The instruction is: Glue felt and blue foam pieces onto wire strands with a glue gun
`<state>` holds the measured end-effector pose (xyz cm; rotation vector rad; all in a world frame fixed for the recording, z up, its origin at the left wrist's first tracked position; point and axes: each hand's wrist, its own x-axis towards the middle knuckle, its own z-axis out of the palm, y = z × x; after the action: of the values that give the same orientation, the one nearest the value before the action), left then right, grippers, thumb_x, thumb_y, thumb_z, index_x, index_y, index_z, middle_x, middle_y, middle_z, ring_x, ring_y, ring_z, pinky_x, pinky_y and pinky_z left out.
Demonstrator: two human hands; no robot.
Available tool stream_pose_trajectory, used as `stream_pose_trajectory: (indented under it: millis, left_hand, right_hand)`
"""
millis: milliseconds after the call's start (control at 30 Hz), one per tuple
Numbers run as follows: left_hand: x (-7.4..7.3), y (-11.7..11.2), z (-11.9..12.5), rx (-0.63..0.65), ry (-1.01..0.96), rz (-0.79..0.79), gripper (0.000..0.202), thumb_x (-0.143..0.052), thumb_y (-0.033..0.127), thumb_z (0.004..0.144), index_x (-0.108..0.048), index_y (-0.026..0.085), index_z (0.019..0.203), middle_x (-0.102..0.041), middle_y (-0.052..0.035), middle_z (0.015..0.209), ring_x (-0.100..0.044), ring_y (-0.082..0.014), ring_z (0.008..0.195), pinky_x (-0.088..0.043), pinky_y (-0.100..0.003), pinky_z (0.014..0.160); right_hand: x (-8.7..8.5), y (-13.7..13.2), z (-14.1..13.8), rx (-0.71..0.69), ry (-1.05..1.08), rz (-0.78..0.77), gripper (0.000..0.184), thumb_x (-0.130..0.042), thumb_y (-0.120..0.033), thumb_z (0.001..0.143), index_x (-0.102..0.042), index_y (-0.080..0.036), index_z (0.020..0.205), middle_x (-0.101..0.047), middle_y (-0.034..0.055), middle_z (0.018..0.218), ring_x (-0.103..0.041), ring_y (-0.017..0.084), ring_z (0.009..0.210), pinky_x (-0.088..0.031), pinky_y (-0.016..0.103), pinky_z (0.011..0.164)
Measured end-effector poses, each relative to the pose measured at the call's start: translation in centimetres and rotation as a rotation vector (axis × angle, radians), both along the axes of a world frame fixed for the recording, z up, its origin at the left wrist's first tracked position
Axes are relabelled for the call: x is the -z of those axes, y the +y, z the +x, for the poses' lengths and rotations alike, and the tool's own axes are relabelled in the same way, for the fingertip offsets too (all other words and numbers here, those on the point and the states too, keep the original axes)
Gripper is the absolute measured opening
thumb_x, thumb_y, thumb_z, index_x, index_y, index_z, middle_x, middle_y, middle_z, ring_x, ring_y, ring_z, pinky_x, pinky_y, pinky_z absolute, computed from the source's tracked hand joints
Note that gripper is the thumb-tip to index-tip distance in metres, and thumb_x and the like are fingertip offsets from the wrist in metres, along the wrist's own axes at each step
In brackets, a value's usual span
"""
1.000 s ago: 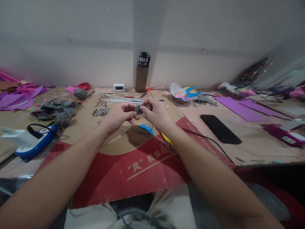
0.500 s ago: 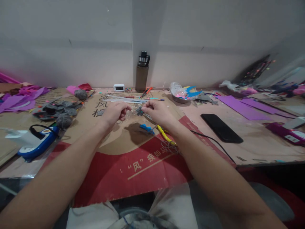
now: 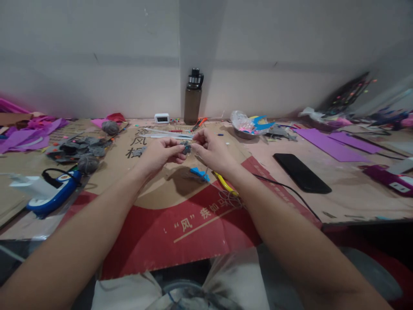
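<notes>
Between my two hands, above the cardboard (image 3: 155, 193), is a small dark-grey piece (image 3: 186, 148) with a lobed, flower-like edge. Thumb and fingers of my left hand (image 3: 164, 153) are closed on its left side. My right hand (image 3: 213, 150) pinches at its right side, the fingertips partly hiding it. Below the hands lies a blue scrap (image 3: 200, 174). Yellow-handled pliers (image 3: 226, 184) rest beside my right wrist, next to a loose coil of thin wire (image 3: 232, 199).
White strips (image 3: 167, 134) and a brown bottle (image 3: 192, 101) stand beyond the hands. Grey pieces (image 3: 87, 148) and yarn balls (image 3: 87, 163) lie left, near a blue power strip (image 3: 54, 198). To the right are a black phone (image 3: 301, 173), purple sheets (image 3: 329, 144) and a bowl (image 3: 247, 132).
My left hand has moved right and taken hold of the grey piece, which was in my right fingers alone. The piece has shifted slightly left.
</notes>
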<state>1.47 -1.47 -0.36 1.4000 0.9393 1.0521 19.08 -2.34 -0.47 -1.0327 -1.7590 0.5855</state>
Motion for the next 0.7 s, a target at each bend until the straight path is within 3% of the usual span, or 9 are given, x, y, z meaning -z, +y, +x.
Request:
stream_pose_trajectory:
  millis: [200, 367, 600, 700]
  left_hand:
    - [0.2, 0.0, 0.1, 0.022, -0.033, -0.002, 0.02, -0.074, 0.022, 0.071, -0.063, 0.011, 0.084, -0.069, -0.0055, 0.077, -0.065, -0.0125, 0.066, -0.055, -0.028, 0.069]
    - [-0.1, -0.1, 0.1, 0.127, -0.075, 0.004, 0.027, -0.072, 0.019, 0.071, -0.068, 0.011, 0.096, -0.071, -0.0089, 0.091, -0.067, -0.0152, 0.078, -0.055, -0.03, 0.077]
    - [-0.6, -0.4, 0.4, 0.165, -0.147, -0.006, 0.026, -0.064, 0.01, 0.07, -0.071, 0.01, 0.095, -0.071, -0.0082, 0.09, -0.066, -0.0126, 0.076, -0.054, -0.027, 0.076]
    - [-0.2, -0.1, 0.3, 0.145, -0.108, 0.014, 0.022, -0.062, 0.008, 0.068, -0.07, 0.011, 0.088, -0.07, -0.0058, 0.082, -0.064, -0.0118, 0.072, -0.053, -0.025, 0.072]
  right_hand:
    - [-0.2, -0.6, -0.3, 0.055, -0.132, 0.125, 0.005, -0.051, -0.015, 0.08, -0.053, -0.02, 0.079, -0.056, 0.0006, 0.075, -0.05, 0.014, 0.072, -0.038, 0.028, 0.066]
    - [-0.1, -0.9, -0.3, 0.089, -0.151, 0.163, 0.005, -0.052, -0.016, 0.081, -0.054, -0.02, 0.079, -0.057, 0.002, 0.078, -0.051, 0.015, 0.075, -0.038, 0.029, 0.069]
    - [0.4, -0.1, -0.4, 0.033, -0.024, 0.061, 0.014, -0.052, -0.018, 0.08, -0.053, -0.02, 0.095, -0.05, -0.0024, 0.07, -0.047, 0.013, 0.065, -0.037, 0.027, 0.063]
    - [0.4, 0.3, -0.3, 0.012, -0.036, 0.006, 0.005, -0.053, -0.023, 0.08, -0.055, -0.019, 0.083, -0.046, -0.004, 0.065, -0.042, 0.011, 0.061, -0.032, 0.026, 0.06]
